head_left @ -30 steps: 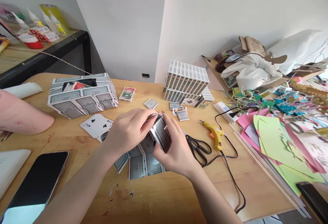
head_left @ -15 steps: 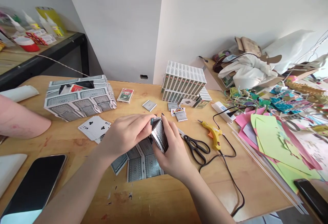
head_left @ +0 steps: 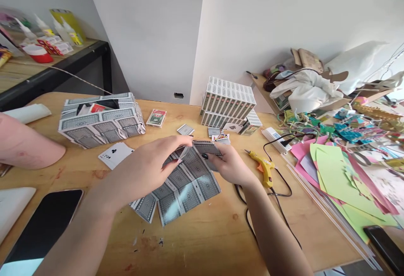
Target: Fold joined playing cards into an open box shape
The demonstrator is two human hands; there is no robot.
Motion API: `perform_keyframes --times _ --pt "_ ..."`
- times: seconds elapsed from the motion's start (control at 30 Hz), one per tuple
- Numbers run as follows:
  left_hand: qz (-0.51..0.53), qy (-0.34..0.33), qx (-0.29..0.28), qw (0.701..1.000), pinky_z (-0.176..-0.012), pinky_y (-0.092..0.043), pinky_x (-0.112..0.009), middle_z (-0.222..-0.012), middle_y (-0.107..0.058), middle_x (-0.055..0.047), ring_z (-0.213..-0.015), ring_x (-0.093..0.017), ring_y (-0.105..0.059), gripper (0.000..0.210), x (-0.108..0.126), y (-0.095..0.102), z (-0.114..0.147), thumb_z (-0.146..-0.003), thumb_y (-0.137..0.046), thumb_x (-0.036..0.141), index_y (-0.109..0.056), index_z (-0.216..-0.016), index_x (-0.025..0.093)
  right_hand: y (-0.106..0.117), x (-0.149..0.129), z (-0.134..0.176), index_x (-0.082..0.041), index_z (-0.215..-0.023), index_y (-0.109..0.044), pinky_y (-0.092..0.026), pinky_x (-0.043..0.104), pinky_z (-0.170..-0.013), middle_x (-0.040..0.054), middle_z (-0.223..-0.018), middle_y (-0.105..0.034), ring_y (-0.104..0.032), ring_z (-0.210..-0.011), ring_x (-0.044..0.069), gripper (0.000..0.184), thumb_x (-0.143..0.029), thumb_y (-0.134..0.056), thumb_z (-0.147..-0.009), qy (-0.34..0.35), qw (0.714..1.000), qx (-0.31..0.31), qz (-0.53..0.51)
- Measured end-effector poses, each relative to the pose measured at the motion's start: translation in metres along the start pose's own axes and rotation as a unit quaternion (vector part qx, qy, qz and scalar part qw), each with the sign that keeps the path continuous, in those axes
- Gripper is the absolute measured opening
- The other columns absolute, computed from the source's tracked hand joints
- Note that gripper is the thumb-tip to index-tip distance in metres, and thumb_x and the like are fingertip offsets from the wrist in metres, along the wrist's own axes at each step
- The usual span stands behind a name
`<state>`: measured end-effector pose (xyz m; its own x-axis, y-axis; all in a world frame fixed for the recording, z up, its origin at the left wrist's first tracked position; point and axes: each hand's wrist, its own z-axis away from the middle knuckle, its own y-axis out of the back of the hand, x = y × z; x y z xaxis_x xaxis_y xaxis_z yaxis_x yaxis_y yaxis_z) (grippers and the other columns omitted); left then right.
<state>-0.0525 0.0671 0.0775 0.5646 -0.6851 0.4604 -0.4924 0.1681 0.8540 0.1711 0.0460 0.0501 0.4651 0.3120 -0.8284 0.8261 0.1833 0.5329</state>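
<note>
A panel of joined playing cards (head_left: 189,189), grey patterned backs showing, stands partly folded on the table before me. My left hand (head_left: 160,160) pinches its upper edge between thumb and fingers. On the other side, my right hand (head_left: 232,162) grips the panel's upper right flap, thumb on the near face and the other fingers hidden behind. Loose cards (head_left: 115,154) lie face up beyond my left wrist. The scissors are mostly covered by my right hand and arm. To the right of that hand rests a yellow glue gun (head_left: 263,168) with a black cord.
A box made of cards (head_left: 102,122) stands at the back left, near a red card pack (head_left: 157,118). Stacked card packs (head_left: 227,99) stand at the back. A phone (head_left: 44,229), power strip (head_left: 275,139) and coloured paper (head_left: 341,179) flank the work. Another person's arm (head_left: 28,143) rests at left.
The card panel has opened out and its upper part has tipped up off the table. My right hand has shifted right to the flap, now covering most of the scissors.
</note>
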Motion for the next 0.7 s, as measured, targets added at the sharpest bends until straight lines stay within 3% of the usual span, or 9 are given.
perform_keyframes --times 0.1,0.2,0.3,0.7 --pt "-0.023 -0.004 0.072 0.997 -0.081 -0.051 -0.032 -0.114 -0.063 0.001 -0.099 -0.019 -0.061 0.030 -0.001 -0.003 -0.003 -0.082 -0.053 0.019 -0.050 -0.111 0.028 -0.001 -0.009 -0.009 -0.021 -0.118 -0.058 -0.045 0.032 -0.088 0.0027 -0.110 -0.065 -0.060 -0.099 0.018 0.048 -0.003 -0.041 -0.077 0.018 1.000 -0.022 0.013" --pt "-0.064 -0.070 0.151 0.984 -0.074 -0.051 -0.030 -0.098 -0.068 0.000 -0.088 -0.017 -0.065 0.013 -0.002 -0.002 -0.003 -0.085 -0.051 0.020 -0.055 -0.096 0.024 -0.006 -0.018 -0.012 -0.023 -0.124 -0.052 -0.044 0.031 -0.091 0.0019 -0.111 -0.065 -0.058 -0.104 0.016 0.051 -0.003 -0.039 -0.079 0.042 0.999 -0.027 0.017" --pt "-0.094 -0.121 0.214 0.965 -0.073 -0.051 -0.026 -0.091 -0.069 0.002 -0.082 -0.013 -0.065 0.013 -0.003 0.002 -0.001 -0.085 -0.053 0.016 -0.057 -0.094 0.024 -0.009 -0.024 -0.008 -0.024 -0.125 -0.050 -0.043 0.031 -0.093 0.0019 -0.114 -0.063 -0.057 -0.107 0.015 0.049 -0.005 -0.037 -0.082 0.054 0.998 -0.020 0.020" --pt "-0.078 -0.062 0.269 0.958 -0.060 -0.048 -0.019 -0.080 -0.070 0.006 -0.065 -0.007 -0.063 0.011 0.002 0.003 -0.002 -0.084 -0.056 0.018 -0.062 -0.092 0.024 -0.004 -0.028 -0.003 -0.023 -0.120 -0.053 -0.046 0.029 -0.084 0.0024 -0.110 -0.065 -0.060 -0.097 0.015 0.047 -0.003 -0.039 -0.080 0.039 0.999 -0.035 0.009"
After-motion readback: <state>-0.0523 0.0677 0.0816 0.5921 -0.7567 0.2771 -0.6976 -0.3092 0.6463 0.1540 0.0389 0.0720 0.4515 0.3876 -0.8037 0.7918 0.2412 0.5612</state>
